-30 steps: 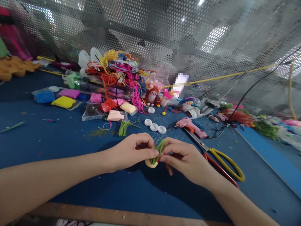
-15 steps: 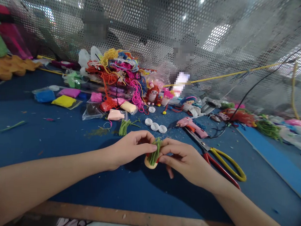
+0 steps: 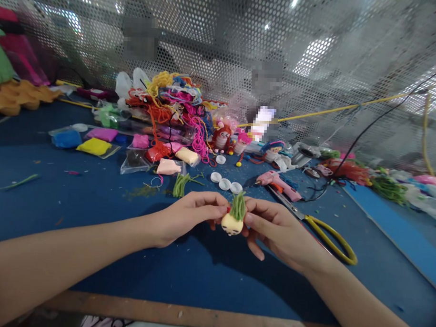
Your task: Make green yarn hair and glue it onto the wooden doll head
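Observation:
A small doll head (image 3: 232, 225) of cream clay, with dark face marks and green yarn hair (image 3: 238, 205) on top, is held up between both hands just over the blue table. My left hand (image 3: 201, 210) pinches its left side, where a bit of red shows at the fingertips. On the other side, my right hand (image 3: 269, 226) grips it between thumb and fingers. Beyond my left hand lies a bunch of cut green yarn (image 3: 182, 185). Several white plastic caps (image 3: 225, 184) sit just behind the head.
A pink glue gun (image 3: 279, 183) and yellow-handled scissors (image 3: 332, 236) lie to the right. Bagged clay (image 3: 94, 147) and a tangled yarn heap (image 3: 173, 97) are at the back left. Finished dolls (image 3: 222, 137) stand before a perforated metal screen (image 3: 214, 53).
The doll head has turned so its face marks now show, and it has shifted slightly right. My left fingers have moved off the front of the green yarn to the side.

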{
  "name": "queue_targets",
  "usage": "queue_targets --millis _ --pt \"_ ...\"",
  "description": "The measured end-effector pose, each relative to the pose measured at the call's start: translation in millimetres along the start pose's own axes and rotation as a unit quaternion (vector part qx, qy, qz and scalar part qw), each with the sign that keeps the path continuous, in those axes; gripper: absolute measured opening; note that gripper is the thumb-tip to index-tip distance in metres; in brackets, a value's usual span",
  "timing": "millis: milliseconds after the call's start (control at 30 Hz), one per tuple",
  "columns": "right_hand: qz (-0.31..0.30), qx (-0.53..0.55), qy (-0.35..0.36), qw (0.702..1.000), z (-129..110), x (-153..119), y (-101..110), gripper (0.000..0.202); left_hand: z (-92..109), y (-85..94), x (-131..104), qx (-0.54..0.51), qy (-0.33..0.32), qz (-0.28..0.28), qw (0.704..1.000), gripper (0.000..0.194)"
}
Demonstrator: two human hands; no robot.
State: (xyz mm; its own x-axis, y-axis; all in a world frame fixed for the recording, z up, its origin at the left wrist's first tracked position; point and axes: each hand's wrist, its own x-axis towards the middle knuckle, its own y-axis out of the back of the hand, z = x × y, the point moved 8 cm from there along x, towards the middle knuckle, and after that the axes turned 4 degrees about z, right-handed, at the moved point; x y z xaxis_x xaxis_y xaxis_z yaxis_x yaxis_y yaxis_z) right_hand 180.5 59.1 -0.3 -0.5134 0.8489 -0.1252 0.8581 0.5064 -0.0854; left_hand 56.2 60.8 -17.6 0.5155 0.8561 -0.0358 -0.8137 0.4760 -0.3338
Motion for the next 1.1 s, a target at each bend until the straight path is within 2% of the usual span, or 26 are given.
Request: queue_targets --millis 133,300,633,800,1100 --pt "-0.010 0.070 -0.036 0.997 6 -1 -3 0.012 -1 0.1 1 -0.024 0.010 -0.011 1.000 0.016" --pt "-0.033 0.128 -0.057 0.990 11 -2 -11 0.024 -2 -2.0 0 -0.011 0.013 -0.034 0.999 0.015" --pt "-0.010 0.092 -0.088 0.992 19 -3 -12 0.022 1 -3.9 0 0.008 0.006 -0.039 0.999 0.014" --pt "-0.007 0.116 -0.084 0.990 17 -2 -15 0.032 -1 -2.8 0 0.012 0.017 -0.040 0.999 0.015" --pt "0.034 0.067 -0.104 0.992 26 -1 -14 0.035 -3 -3.3 0 0.039 0.039 -0.032 0.998 0.017"
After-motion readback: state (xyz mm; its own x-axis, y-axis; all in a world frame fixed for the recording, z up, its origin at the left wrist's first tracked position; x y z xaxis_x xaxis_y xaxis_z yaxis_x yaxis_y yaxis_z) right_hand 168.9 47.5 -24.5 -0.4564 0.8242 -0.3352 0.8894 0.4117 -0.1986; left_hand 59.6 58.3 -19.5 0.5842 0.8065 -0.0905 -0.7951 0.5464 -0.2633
